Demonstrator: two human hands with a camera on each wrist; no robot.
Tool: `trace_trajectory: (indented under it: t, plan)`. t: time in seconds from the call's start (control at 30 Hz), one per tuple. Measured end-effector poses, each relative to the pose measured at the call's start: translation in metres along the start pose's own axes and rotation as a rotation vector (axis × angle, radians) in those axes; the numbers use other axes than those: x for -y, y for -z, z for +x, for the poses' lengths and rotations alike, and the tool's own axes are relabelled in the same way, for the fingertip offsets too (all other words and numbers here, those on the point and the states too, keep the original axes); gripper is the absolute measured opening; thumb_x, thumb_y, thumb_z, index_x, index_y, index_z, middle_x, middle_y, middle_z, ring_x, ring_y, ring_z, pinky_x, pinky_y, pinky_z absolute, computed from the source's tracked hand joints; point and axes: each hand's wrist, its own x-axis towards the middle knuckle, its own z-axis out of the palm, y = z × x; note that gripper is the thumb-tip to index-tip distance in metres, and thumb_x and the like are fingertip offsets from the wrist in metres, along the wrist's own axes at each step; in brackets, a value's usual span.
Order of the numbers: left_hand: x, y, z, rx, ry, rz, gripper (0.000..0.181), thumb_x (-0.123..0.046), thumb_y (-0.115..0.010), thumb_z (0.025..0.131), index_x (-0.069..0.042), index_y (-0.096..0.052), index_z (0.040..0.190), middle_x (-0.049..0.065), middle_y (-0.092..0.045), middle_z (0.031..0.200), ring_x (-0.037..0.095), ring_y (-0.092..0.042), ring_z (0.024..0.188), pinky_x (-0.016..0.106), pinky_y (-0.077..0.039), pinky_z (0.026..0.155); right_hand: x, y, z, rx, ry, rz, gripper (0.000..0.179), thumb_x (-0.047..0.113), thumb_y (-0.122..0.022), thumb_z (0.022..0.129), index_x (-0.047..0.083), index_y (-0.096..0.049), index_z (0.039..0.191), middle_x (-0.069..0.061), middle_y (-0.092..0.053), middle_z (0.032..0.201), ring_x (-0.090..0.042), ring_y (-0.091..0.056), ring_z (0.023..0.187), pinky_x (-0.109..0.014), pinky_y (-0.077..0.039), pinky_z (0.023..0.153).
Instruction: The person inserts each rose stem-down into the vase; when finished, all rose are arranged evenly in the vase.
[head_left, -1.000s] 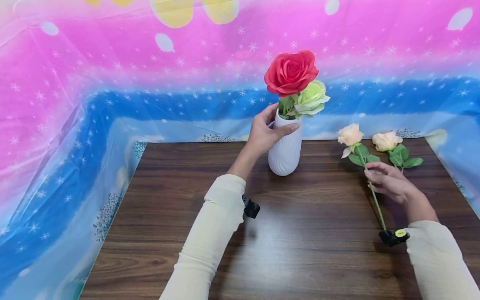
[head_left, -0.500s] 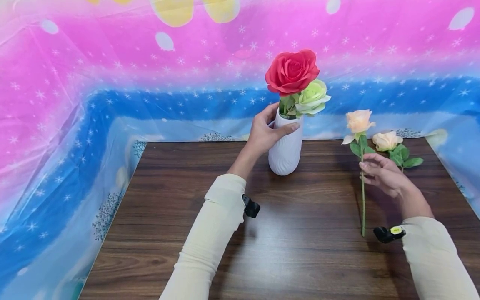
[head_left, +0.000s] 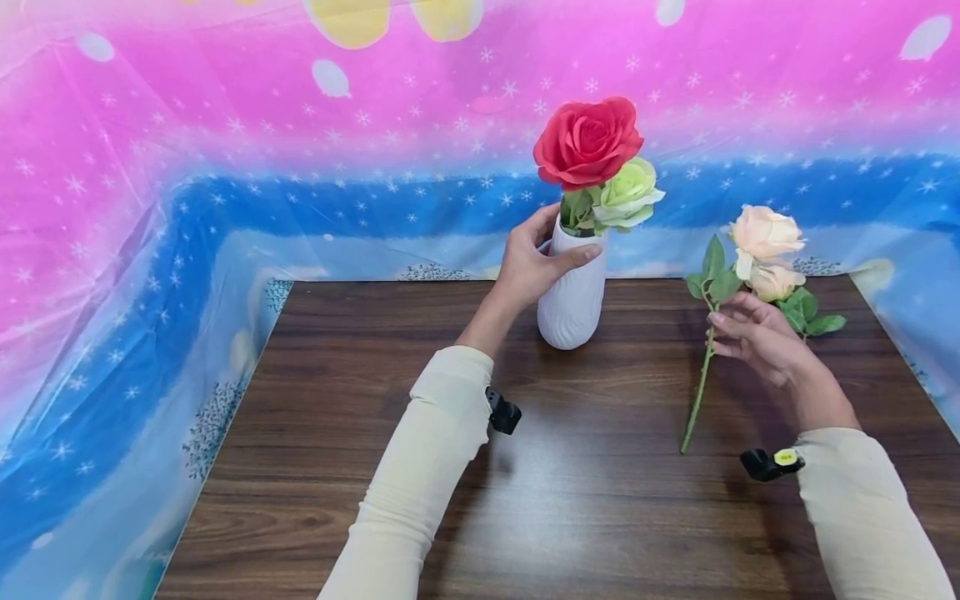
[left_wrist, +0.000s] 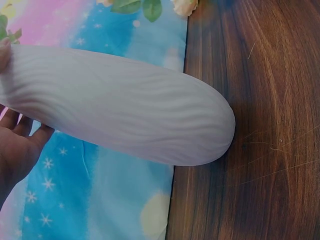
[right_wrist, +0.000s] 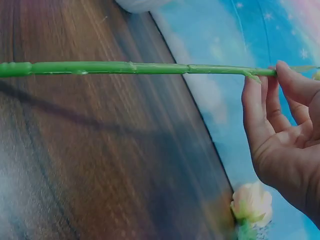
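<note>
A white ribbed vase [head_left: 572,300] stands near the table's back edge, holding a red rose [head_left: 588,142] and a pale green rose [head_left: 628,196]. My left hand [head_left: 531,262] grips the vase around its upper part, thumb across the front. To the right, my right hand [head_left: 765,337] pinches the green stem [right_wrist: 110,67] of a peach rose [head_left: 767,232] between thumb and fingertips. That rose is held above the table, its bloom leaning right and its stem end pointing down and left. Behind it lies a second peach rose [head_left: 776,282], partly hidden by the held bloom and my hand.
The dark wooden table [head_left: 360,433] has its back edge against a pink and blue snowflake cloth backdrop [head_left: 360,208]. A black wrist camera [head_left: 504,412] sits on the left sleeve and another black camera [head_left: 768,464] on the right sleeve.
The held peach rose has risen and swung: its bloom moved right and up while the stem end moved left. My right hand shifted slightly left and up. My left hand stays on the vase.
</note>
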Motion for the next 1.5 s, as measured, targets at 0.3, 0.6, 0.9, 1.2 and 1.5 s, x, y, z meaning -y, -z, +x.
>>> trace_trajectory:
  t: [0.3,0.6,0.9,1.2,1.5]
  plan:
    - [0.001,0.000,0.000,-0.003,0.014,-0.007,0.068,-0.019,-0.083,0.085,-0.013,-0.053,0.147,0.010,-0.064,0.139,0.025,-0.065,0.126,0.037,-0.057,0.102,0.011,-0.020,0.005,-0.055,0.086,-0.003,0.012,0.004,-0.055,0.103,0.013,-0.061,0.107,0.002,-0.070,0.096,-0.013,-0.073,0.085,-0.029,-0.064,0.075]
    - [-0.002,0.000,0.001,-0.001,0.013,-0.002,0.069,-0.019,-0.083,0.086,-0.014,-0.053,0.147,0.010,-0.064,0.139,0.025,-0.064,0.126,0.037,-0.057,0.102,0.023,-0.039,0.009,-0.099,0.196,0.004,0.009,0.004,-0.060,0.099,0.009,-0.066,0.104,0.001,-0.073,0.094,-0.013,-0.074,0.082,-0.028,-0.064,0.073]
    - [0.000,0.000,-0.001,0.000,0.035,0.017,0.069,-0.021,-0.083,0.085,-0.015,-0.053,0.147,0.009,-0.064,0.140,0.024,-0.063,0.128,0.039,-0.057,0.104,0.036,-0.060,0.013,-0.113,0.283,0.055,0.011,-0.001,-0.059,0.099,0.007,-0.061,0.107,-0.002,-0.075,0.089,-0.014,-0.075,0.077,-0.026,-0.063,0.067]
    - [0.000,0.000,-0.001,0.001,0.030,0.011,0.069,-0.021,-0.083,0.086,-0.015,-0.053,0.148,0.009,-0.064,0.139,0.024,-0.063,0.128,0.037,-0.057,0.103,0.066,-0.083,0.021,-0.144,0.402,0.128,0.016,0.006,-0.062,0.098,0.006,-0.064,0.114,-0.004,-0.070,0.086,-0.015,-0.070,0.074,-0.025,-0.060,0.060]
    - [0.001,0.000,-0.001,0.007,0.025,0.003,0.068,-0.021,-0.082,0.086,-0.014,-0.053,0.147,0.010,-0.064,0.139,0.024,-0.064,0.127,0.036,-0.057,0.103,0.089,-0.096,0.024,-0.118,0.557,0.034,0.017,-0.002,-0.059,0.098,-0.003,-0.065,0.113,-0.007,-0.074,0.086,-0.017,-0.072,0.076,-0.028,-0.063,0.067]
